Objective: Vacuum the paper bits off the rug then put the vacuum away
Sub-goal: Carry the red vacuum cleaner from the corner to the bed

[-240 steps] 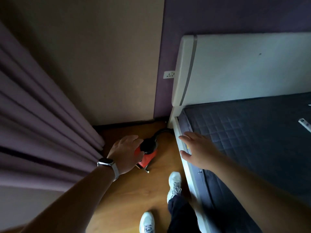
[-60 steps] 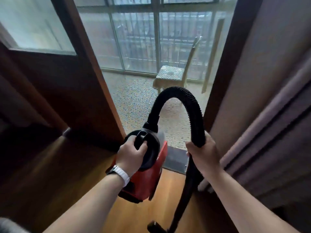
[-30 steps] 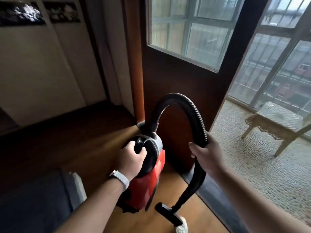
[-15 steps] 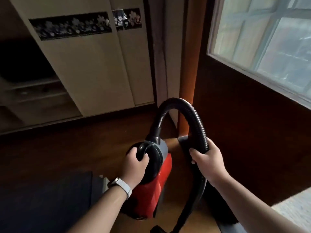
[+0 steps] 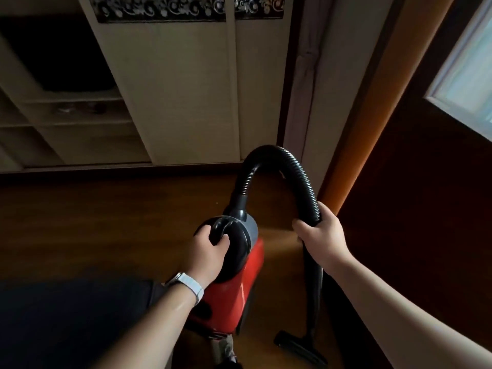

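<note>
Indoors, on a wooden floor (image 5: pixel 106 222): seen from the single head-worn camera, a person carries a red canister vacuum (image 5: pixel 234 286) clear of the boards, with no rug or paper bits anywhere in the frame. The left hand (image 5: pixel 207 254) is wrapped round the black carry handle on top of the canister, a pale watch strap (image 5: pixel 187 284) at the wrist. The right hand (image 5: pixel 320 233) is closed on the ribbed black hose (image 5: pixel 298 169), which arches up from the canister's front and drops through the grip to a wand (image 5: pixel 314 294). The floor nozzle (image 5: pixel 300 350) hangs near the boards by the lower edge of the view, just beside a dark wooden door (image 5: pixel 412 235) with a glazed panel. Pale wardrobe doors (image 5: pixel 181 89) with a patterned band stand along the far edge of the floor, open shelves to their left. Judging by the load, this looks like the walk to the rug. Carried well, the canister stays level and close to the body, the hose is held high enough that the nozzle neither drags nor knocks the door, and the feet stay clear of the swinging wand
</note>
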Demonstrator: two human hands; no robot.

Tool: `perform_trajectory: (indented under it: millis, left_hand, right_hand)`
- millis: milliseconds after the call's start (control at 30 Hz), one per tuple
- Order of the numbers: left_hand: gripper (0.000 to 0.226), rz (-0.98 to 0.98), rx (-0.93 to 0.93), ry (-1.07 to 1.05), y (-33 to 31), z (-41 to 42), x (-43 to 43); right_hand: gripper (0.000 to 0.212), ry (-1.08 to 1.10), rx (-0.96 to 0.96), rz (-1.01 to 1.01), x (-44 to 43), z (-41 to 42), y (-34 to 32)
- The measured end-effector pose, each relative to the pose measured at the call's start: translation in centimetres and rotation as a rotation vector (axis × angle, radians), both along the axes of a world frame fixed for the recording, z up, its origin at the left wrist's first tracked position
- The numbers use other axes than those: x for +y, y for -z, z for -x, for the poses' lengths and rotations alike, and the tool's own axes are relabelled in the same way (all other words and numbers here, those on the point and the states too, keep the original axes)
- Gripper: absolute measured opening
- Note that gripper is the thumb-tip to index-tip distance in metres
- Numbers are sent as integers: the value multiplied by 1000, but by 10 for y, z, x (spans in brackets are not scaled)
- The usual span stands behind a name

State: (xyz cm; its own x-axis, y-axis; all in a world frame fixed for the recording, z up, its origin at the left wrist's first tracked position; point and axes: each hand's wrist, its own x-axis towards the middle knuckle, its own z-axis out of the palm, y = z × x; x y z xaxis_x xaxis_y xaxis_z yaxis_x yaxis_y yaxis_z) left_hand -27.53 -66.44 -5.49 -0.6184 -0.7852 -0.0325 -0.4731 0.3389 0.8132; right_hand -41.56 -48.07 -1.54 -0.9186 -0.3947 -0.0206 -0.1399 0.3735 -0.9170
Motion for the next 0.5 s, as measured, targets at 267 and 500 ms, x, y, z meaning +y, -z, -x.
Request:
perform_trajectory:
  millis: [267,500]
  left_hand:
    - [12,-24,-52,-7,-1,74,-158]
    - [4,55,-16,-79,-15,116,-262]
  right_hand:
    - [16,32,82,-43,-162,74,-21]
    - [17,-71,47,-15,-264,124,-25]
